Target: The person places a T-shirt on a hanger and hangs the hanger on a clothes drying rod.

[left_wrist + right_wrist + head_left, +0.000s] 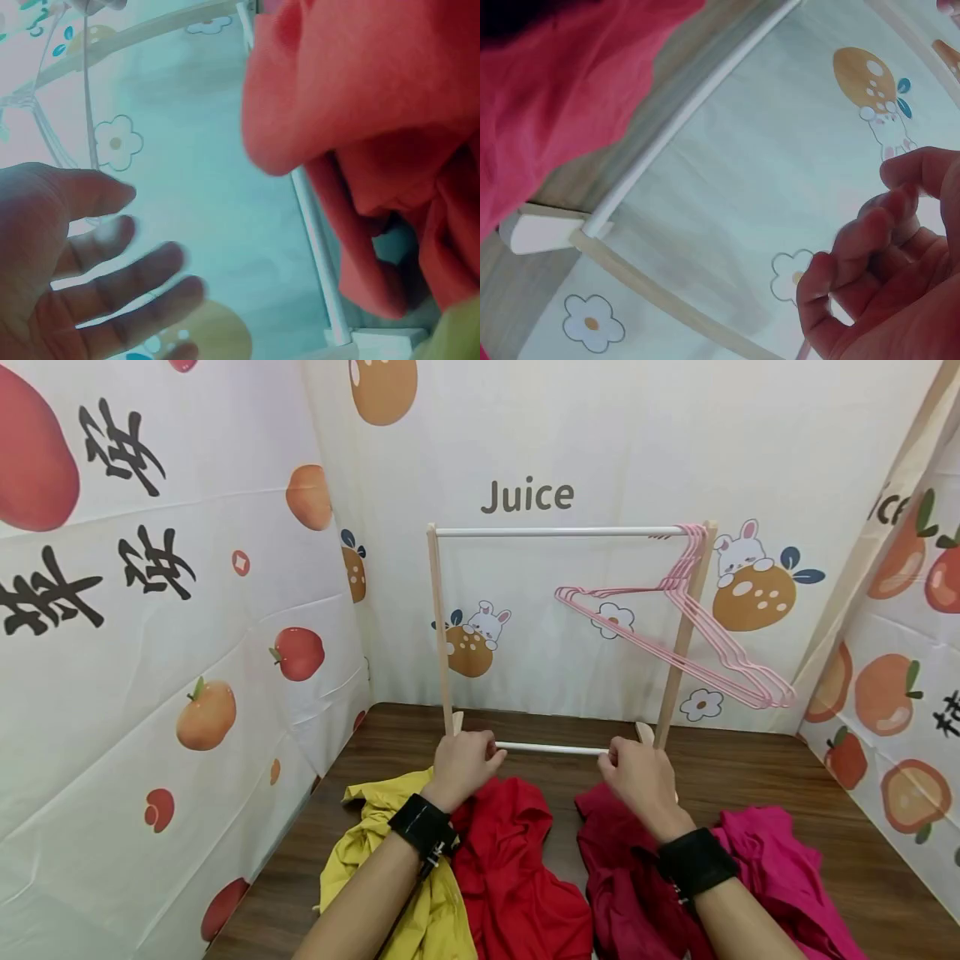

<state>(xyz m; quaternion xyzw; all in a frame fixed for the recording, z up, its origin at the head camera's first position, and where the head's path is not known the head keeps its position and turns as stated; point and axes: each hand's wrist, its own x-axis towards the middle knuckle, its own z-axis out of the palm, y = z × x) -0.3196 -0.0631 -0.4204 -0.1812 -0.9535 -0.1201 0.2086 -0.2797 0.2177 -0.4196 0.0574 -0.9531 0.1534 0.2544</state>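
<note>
My left hand point(461, 770) hovers above the yellow garment point(367, 852) and the bright red one point(517, 868). In the left wrist view its fingers point(131, 285) are spread and loosely bent, holding nothing. Over the dark red garment point(611, 868) is my right hand point(640, 777), and a magenta garment point(783, 868) lies beside that wrist. The right wrist view shows its fingers point(862, 240) loosely curled around nothing. Both hands overlap the ends of the rack's low white bar point(555, 748) in the head view.
Behind the hands stands a rack with wooden posts point(441, 627) and a white top rail point(555, 532). Several pink hangers point(720, 627) hang at its right end. Fruit-printed cloth point(637, 435) walls surround the brown wooden table point(862, 835).
</note>
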